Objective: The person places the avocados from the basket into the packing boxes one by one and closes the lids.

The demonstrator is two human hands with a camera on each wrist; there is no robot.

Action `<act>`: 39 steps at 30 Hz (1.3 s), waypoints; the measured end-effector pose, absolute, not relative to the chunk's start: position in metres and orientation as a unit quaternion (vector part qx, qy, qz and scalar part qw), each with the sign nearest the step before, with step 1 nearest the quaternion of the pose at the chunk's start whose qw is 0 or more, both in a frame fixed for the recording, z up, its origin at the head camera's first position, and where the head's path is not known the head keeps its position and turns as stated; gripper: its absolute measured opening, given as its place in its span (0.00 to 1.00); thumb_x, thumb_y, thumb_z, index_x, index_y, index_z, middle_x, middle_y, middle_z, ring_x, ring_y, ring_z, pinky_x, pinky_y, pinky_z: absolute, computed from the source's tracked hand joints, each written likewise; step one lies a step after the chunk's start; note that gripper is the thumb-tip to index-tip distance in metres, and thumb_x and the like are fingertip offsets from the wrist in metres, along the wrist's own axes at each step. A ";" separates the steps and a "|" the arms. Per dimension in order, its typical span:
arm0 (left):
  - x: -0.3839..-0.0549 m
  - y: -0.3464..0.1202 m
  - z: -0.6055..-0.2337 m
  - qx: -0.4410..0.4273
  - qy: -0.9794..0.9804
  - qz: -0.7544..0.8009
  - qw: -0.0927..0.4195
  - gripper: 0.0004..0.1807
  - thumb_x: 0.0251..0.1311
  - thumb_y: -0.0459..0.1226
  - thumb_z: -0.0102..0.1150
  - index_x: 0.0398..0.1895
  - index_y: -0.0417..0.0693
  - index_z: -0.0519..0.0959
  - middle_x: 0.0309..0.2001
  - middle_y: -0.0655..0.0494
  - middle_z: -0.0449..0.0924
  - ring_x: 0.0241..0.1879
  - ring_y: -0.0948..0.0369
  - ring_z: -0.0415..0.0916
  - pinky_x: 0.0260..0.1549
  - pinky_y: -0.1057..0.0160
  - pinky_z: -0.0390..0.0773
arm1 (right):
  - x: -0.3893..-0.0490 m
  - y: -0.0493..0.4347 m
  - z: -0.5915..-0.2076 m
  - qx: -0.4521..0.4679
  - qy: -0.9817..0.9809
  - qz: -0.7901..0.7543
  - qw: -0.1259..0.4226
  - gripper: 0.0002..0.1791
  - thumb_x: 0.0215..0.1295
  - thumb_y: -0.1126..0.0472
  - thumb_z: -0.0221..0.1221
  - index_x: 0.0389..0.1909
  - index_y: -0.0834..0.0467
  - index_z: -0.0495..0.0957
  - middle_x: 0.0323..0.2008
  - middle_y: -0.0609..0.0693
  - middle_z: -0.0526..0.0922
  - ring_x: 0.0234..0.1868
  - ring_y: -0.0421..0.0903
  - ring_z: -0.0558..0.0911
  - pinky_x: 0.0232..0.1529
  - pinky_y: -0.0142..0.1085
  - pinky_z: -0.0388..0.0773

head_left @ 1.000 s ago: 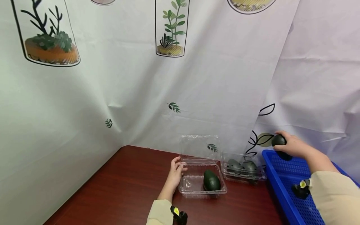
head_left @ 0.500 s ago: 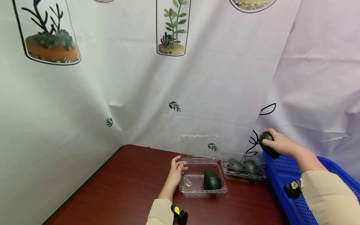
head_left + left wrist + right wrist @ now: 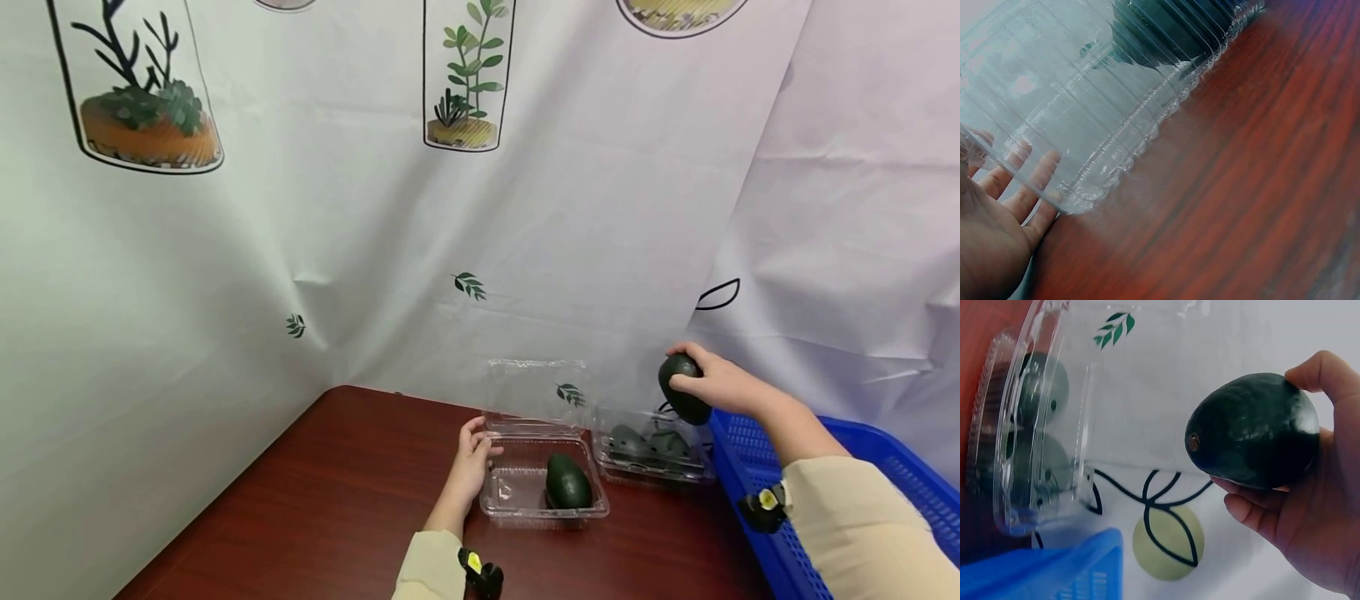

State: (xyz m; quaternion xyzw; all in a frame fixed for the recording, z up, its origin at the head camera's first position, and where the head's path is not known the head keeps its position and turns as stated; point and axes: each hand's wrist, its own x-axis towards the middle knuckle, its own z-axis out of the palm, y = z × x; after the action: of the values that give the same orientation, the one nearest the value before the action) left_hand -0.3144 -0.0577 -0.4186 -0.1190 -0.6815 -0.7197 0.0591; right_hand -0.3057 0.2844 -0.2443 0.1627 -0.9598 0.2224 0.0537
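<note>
In my right hand (image 3: 716, 383) I grip a dark green avocado (image 3: 681, 385), raised above the closed box; its brown stem scar shows in the right wrist view. My left hand (image 3: 471, 462) rests at the left side of a clear plastic clamshell box (image 3: 517, 515). Its fingers (image 3: 1022, 201) lie fairly straight along the side wall, seen through the plastic. The box's lid (image 3: 534, 392) stands raised at the back. Another avocado (image 3: 567, 483) lies in the right half of the box.
A closed clear clamshell box (image 3: 652, 477) with avocados in it sits to the right of the open one. Beyond it is a blue plastic basket (image 3: 757, 542). A printed white cloth (image 3: 390, 250) hangs behind the brown table (image 3: 337, 500).
My right hand has carried the avocado leftward from over the blue basket to above the closed box. My left hand has stayed at the open box.
</note>
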 end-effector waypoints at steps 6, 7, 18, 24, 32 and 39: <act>-0.315 -0.058 -0.420 -0.123 -0.680 -0.721 0.061 0.18 0.68 0.26 0.32 0.61 0.31 0.52 0.49 0.31 0.68 0.47 0.35 0.70 0.38 0.54 0.69 | -0.306 0.272 -0.246 0.158 -0.963 0.219 0.024 0.30 0.65 0.48 0.52 0.62 0.59 0.59 0.49 0.70 0.71 0.42 0.59 0.76 0.33 0.47 0.74; -0.315 -0.058 -0.420 -0.122 -0.679 -0.721 0.060 0.18 0.68 0.26 0.32 0.61 0.31 0.52 0.49 0.31 0.67 0.47 0.35 0.70 0.38 0.54 0.69 | -0.306 0.270 -0.246 0.161 -0.962 0.219 0.021 0.30 0.65 0.49 0.52 0.62 0.60 0.59 0.49 0.70 0.71 0.42 0.59 0.76 0.33 0.47 0.74; -0.315 -0.058 -0.421 -0.122 -0.678 -0.723 0.059 0.18 0.69 0.26 0.31 0.61 0.32 0.52 0.49 0.30 0.67 0.47 0.35 0.70 0.38 0.54 0.69 | -0.310 0.250 -0.255 0.181 -0.960 0.214 0.014 0.30 0.64 0.49 0.53 0.62 0.59 0.60 0.47 0.66 0.73 0.41 0.55 0.77 0.34 0.46 0.73; -0.316 -0.058 -0.421 -0.122 -0.674 -0.726 0.060 0.17 0.70 0.27 0.31 0.60 0.31 0.52 0.49 0.31 0.68 0.47 0.34 0.70 0.37 0.55 0.69 | -0.312 0.242 -0.258 0.188 -0.956 0.226 0.004 0.30 0.64 0.49 0.54 0.62 0.58 0.60 0.47 0.64 0.73 0.40 0.53 0.77 0.34 0.45 0.73; -0.316 -0.058 -0.421 -0.121 -0.676 -0.725 0.061 0.17 0.71 0.28 0.30 0.61 0.31 0.52 0.49 0.31 0.68 0.47 0.35 0.70 0.37 0.56 0.69 | -0.314 0.232 -0.261 0.182 -0.958 0.222 0.002 0.30 0.63 0.49 0.55 0.62 0.58 0.60 0.49 0.66 0.71 0.43 0.57 0.76 0.34 0.46 0.74; -0.316 -0.059 -0.420 -0.119 -0.675 -0.726 0.060 0.17 0.70 0.27 0.30 0.61 0.32 0.52 0.49 0.31 0.68 0.47 0.35 0.70 0.36 0.57 0.69 | -0.314 0.227 -0.262 0.176 -0.961 0.214 -0.003 0.32 0.63 0.46 0.55 0.63 0.57 0.60 0.49 0.64 0.73 0.43 0.55 0.77 0.35 0.47 0.74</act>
State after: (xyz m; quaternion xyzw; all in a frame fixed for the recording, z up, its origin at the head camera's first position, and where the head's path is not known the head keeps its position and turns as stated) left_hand -0.3164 -0.0587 -0.4205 -0.1191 -0.6747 -0.7259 0.0599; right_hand -0.3136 0.2270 -0.2619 0.1762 -0.9609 0.2137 -0.0026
